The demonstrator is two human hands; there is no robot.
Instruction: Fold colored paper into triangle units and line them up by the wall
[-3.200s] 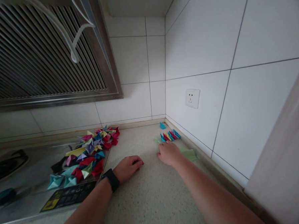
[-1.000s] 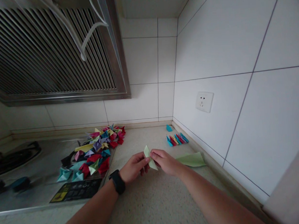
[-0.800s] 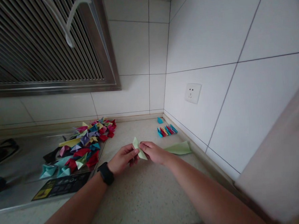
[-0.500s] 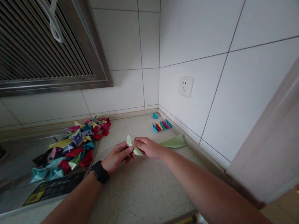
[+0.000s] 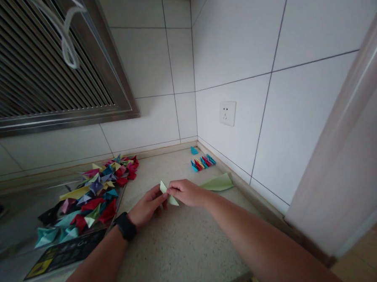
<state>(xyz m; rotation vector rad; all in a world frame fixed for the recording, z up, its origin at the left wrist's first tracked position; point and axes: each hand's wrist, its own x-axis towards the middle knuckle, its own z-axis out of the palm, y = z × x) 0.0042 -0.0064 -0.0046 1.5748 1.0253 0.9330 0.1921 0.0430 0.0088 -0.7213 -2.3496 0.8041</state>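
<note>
A folded pale green paper piece (image 5: 173, 200) is held above the countertop between both hands. My left hand (image 5: 151, 204), with a black watch on its wrist, pinches the paper from the left. From the right, my right hand (image 5: 184, 192) grips it with thumb and fingers near its middle. One pointed corner sticks up and another points down to the right. Behind my right wrist a larger pale green sheet (image 5: 218, 182) lies on the counter, partly covered by the arm.
Folded coloured papers (image 5: 96, 188) are heaped at the left on the stove top (image 5: 13, 234). Near the corner stand a row of small folded pieces (image 5: 203, 162) and a single blue one (image 5: 193, 150). A socket (image 5: 228, 113) is on the right wall; a range hood (image 5: 61, 118) hangs upper left.
The camera view has shifted a little, so the scene sits slightly lower in the picture. Both hands still hold the green paper, with the fingers adjusted slightly around it.
</note>
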